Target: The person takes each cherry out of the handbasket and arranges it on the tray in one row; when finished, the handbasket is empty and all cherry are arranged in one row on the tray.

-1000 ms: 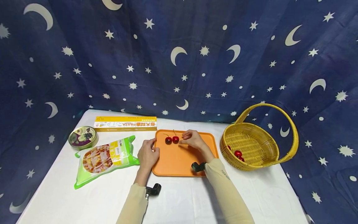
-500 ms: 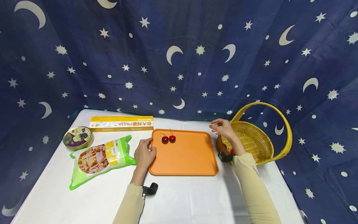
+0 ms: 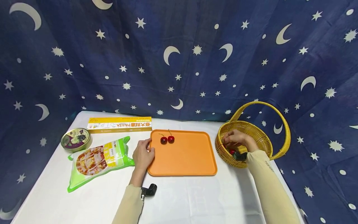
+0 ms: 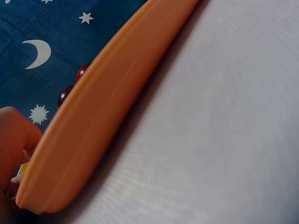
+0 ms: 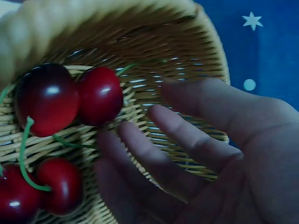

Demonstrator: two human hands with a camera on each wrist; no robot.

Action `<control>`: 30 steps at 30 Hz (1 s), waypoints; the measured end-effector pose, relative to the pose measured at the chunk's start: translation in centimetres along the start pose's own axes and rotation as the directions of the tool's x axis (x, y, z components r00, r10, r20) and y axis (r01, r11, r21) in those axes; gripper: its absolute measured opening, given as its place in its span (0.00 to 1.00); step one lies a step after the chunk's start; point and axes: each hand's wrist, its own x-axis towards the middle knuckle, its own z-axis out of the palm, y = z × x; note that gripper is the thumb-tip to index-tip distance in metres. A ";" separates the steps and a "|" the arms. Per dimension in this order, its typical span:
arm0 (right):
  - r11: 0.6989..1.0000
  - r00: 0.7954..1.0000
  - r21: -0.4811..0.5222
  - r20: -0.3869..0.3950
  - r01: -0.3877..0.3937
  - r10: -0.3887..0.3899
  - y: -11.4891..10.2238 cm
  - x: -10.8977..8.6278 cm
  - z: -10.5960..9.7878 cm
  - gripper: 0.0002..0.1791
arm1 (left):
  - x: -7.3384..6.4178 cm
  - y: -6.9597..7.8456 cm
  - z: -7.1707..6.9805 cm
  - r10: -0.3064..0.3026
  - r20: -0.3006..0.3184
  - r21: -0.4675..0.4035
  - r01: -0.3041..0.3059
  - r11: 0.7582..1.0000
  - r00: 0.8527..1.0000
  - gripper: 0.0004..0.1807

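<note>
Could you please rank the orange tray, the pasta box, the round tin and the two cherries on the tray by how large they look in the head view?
1. Orange tray
2. Pasta box
3. Round tin
4. Left cherry and right cherry, unranked: they look about alike in size.

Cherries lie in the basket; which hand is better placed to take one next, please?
Probably the right hand: it is inside the basket beside the cherries, while the left hand touches the orange tray.

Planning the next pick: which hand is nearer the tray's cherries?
Left. The left hand touches the orange tray beside the cherries; the right hand is farther off, inside the wicker basket.
</note>
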 end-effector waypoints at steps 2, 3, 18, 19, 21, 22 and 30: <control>0.999 0.999 0.009 0.031 -0.037 0.037 0.2 0.2 0.2 0.13 | 0.0 0.0 0.0 -0.003 0.001 0.001 0.003 1.000 1.000 0.23; 0.999 0.998 0.010 0.036 -0.051 0.051 0.2 0.3 0.3 0.13 | 0.0 0.0 0.0 -0.003 0.000 0.002 0.003 1.000 1.000 0.23; 0.995 0.993 0.016 0.069 -0.096 0.094 0.7 1.1 0.6 0.11 | 0.0 -0.1 0.1 0.003 0.008 0.009 -0.003 1.000 1.000 0.23; 0.995 0.994 0.021 0.068 -0.093 0.091 0.8 1.1 0.6 0.10 | 0.0 -0.1 0.1 0.003 0.008 0.010 -0.003 1.000 1.000 0.23; 0.996 0.994 0.025 0.066 -0.085 0.083 0.9 1.2 0.6 0.08 | 0.0 -0.2 0.2 0.005 0.006 0.011 -0.005 1.000 1.000 0.23; 0.996 0.995 0.026 0.065 -0.080 0.078 1.0 1.2 0.6 0.07 | 0.0 -0.2 0.2 0.005 0.004 0.013 -0.005 1.000 1.000 0.23; 0.996 0.992 0.028 0.094 -0.083 0.080 1.0 1.0 0.6 0.05 | 0.0 -0.4 0.3 0.005 -0.006 0.016 -0.005 1.000 1.000 0.24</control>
